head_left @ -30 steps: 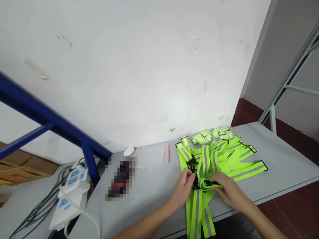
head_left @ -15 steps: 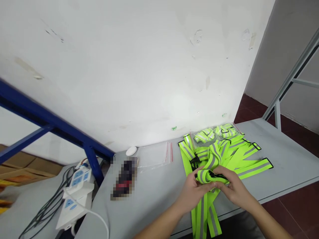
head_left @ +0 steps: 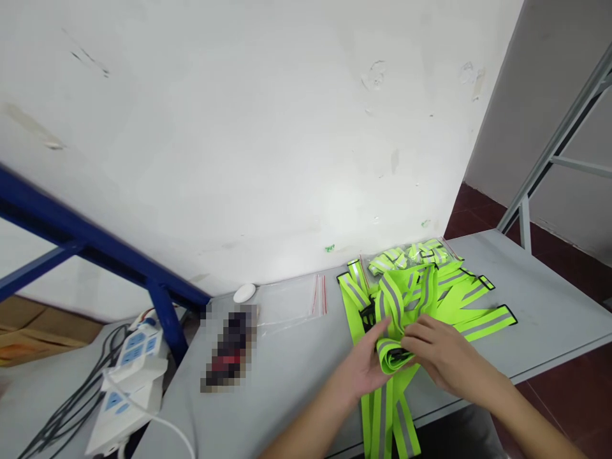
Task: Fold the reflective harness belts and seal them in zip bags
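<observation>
Between both hands is a neon-green reflective strap [head_left: 393,354] with a grey stripe, its end coiled into a small roll around a black piece. My left hand [head_left: 369,363] is closed on the roll's left side. My right hand [head_left: 433,347] pinches the roll from the right, with its fingers bent over the top. A loop of the same strap rises behind the roll. More green straps [head_left: 488,324] with black-trimmed ends spread over the table behind and to the right, and some hang over the front edge. A black buckle [head_left: 368,315] lies left of the loop.
Clear bags of folded green straps [head_left: 425,253] lie against the wall. Clear plastic bags [head_left: 289,303] with red seal lines, a white round object [head_left: 245,292] and a blurred-out item [head_left: 232,350] are on the grey table. Power strips [head_left: 129,382] and cables sit left, beside a blue frame [head_left: 165,312].
My right hand has moved its fingers over the top of the roll. The roll has tilted and sits slightly lower, and the strap loop behind it stands wider. The view has shifted slightly.
</observation>
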{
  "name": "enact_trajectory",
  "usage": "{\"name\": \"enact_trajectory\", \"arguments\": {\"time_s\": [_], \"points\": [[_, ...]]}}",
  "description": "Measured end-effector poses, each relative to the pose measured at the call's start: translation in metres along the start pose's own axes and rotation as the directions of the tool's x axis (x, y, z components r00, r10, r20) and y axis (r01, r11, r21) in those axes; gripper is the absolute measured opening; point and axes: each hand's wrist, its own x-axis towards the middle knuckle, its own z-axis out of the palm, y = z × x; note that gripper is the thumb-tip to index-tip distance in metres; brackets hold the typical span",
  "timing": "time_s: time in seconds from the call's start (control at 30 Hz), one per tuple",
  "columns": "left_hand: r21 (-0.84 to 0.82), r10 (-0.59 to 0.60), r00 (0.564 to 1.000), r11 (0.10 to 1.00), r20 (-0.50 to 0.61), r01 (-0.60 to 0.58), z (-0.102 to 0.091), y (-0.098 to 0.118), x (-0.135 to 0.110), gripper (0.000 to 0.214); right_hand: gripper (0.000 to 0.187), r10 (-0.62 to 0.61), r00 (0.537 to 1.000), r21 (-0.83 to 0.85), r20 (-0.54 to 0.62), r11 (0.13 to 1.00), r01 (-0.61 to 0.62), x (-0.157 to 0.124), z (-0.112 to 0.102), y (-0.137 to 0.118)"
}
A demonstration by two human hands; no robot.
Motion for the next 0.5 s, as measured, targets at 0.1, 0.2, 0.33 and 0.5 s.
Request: {"name": "enact_trajectory", "arguments": {"time_s": [0.1,0.2,0.33,0.5], "points": [[0.145,-0.044,0.998,0.988,-0.049,0.051,-0.004,0.003,0.007,0.012,0.02,-0.041,0.999,-0.06,-0.003,0.997,0.041,-0.004,0.008,-0.004],[0.394,0.042,0.993,0.919,-0.108,0.004,-0.001,0.007,0.011,0.022,0.021,-0.043,0.999,-0.039,-0.01,0.998,0.043,-0.008,0.016,-0.006],[0.607,0.234,0.963,0.788,-0.136,-0.105,0.008,0.01,0.012,0.024,0.02,-0.008,1.0,0.094,-0.02,0.995,0.01,-0.01,0.019,-0.005],[0.617,0.352,0.88,0.782,-0.317,-0.09,0.008,0.003,0.013,0.026,0.013,0.207,0.978,0.363,0.007,0.911,-0.195,-0.014,0.023,0.009]]}}
